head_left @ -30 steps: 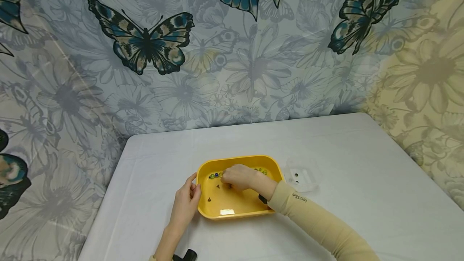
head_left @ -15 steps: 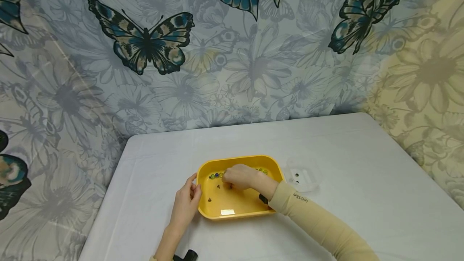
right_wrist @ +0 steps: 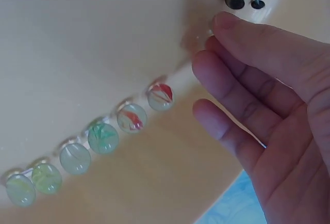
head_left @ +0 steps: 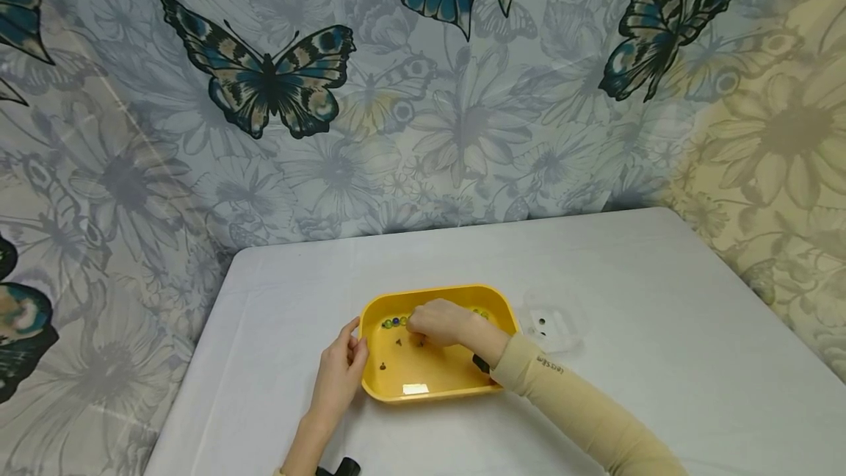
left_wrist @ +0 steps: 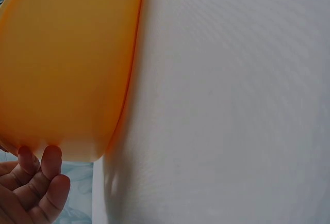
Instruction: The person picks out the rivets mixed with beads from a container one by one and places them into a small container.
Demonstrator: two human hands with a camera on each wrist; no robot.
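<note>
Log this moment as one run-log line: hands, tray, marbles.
left hand: rests on yellow tray outer wall | right hand: inside tray, fingers relaxed, holding nothing | marbles: row along tray wall, untouched | screws: near fingertips

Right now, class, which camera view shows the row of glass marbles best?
The right wrist view: six marbles show singly along the yellow tray wall. The head view shows tiny dots beside the right hand; the left wrist view shows none.

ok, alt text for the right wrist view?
A right hand hovers with relaxed, lightly bent fingers over a row of six glass marbles lined up along the inner wall of a yellow tray. Two small dark screws lie on the tray beyond the fingertips.
</note>
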